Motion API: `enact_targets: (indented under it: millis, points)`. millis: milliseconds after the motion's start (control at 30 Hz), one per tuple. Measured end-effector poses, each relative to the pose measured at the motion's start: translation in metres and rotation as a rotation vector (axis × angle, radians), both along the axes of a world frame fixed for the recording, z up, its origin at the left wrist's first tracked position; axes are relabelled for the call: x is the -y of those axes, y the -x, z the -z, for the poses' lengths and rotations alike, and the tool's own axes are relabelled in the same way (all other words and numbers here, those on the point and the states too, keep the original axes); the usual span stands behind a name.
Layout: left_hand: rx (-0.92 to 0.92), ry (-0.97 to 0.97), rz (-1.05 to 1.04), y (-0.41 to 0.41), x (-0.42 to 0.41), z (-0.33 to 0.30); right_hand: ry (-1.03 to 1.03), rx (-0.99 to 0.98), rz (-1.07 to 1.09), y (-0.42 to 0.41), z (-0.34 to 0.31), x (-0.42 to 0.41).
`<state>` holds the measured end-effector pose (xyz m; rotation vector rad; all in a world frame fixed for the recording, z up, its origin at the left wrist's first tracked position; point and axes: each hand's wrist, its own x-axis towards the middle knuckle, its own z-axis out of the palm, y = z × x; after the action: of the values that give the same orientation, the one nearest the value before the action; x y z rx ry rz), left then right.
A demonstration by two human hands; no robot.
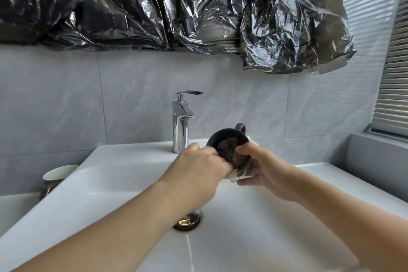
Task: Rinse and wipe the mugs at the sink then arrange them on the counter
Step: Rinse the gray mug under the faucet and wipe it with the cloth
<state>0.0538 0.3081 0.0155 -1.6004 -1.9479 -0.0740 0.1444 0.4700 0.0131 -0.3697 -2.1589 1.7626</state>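
Note:
A black mug (227, 137) is held tilted above the white sink (106, 187), its mouth facing me and its handle at the upper right. My right hand (265, 174) grips the mug's lower right side, thumb on the rim. My left hand (201, 168) presses a grey cloth (229, 150) into the mug's mouth; a pale end of the cloth hangs out below. A second mug (55, 178), white inside and dark brown outside, stands on the counter left of the sink, partly hidden by the sink's edge.
A chrome faucet (181, 121) stands at the back of the sink, just left of the mug. The drain (187, 222) lies below my left forearm. Crinkled black plastic sheeting (176, 6) hangs over the wall above. A window blind (393, 86) is at the right.

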Motion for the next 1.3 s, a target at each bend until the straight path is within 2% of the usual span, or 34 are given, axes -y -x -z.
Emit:
enact_targets:
  millis: [67,167,300,400,467,533,700,767,867,933,1167,1200,1300]
  points:
    - [-0.12,0.06,0.077,0.01,0.004,-0.004,0.051,0.019,0.027,0.0,-0.001,-0.003]
    - [-0.127,0.103,0.094,0.017,0.001,0.001,0.063,0.032,0.083,-0.003,0.0,-0.004]
    - [-0.042,-0.117,0.035,0.003,-0.014,0.012,-0.002,-0.122,0.224,0.004,-0.002,0.005]
    - [0.083,-0.298,-0.071,-0.021,-0.024,0.018,0.051,-0.279,0.303,0.009,-0.005,0.013]
    - [0.126,-0.352,-0.063,-0.027,-0.027,0.02,0.078,-0.279,0.289,0.008,-0.005,0.012]
    - [0.101,-0.313,-0.008,-0.021,-0.022,0.02,0.094,-0.198,0.213,0.007,-0.002,0.004]
    - [-0.108,-0.026,0.088,0.009,-0.002,0.001,0.084,0.031,0.052,0.0,-0.011,-0.014]
    - [-0.148,0.065,0.128,0.014,0.003,-0.005,0.046,0.099,0.009,-0.005,-0.015,-0.019]
    - [-0.195,0.183,0.11,0.01,0.007,-0.004,-0.064,0.309,-0.088,-0.006,-0.017,-0.018]
    - [-0.21,0.206,0.09,0.01,0.007,0.001,-0.131,0.394,-0.102,-0.002,-0.02,-0.013]
    - [-0.061,-0.071,-0.069,0.011,-0.007,0.003,-0.152,0.054,0.123,0.022,-0.02,-0.003]
    - [0.019,-0.086,-0.102,0.008,-0.011,0.006,-0.164,0.022,0.128,0.025,-0.019,-0.003]
    - [0.407,-0.231,-0.124,-0.012,-0.021,0.007,-0.17,-0.071,0.118,0.026,-0.014,-0.004]
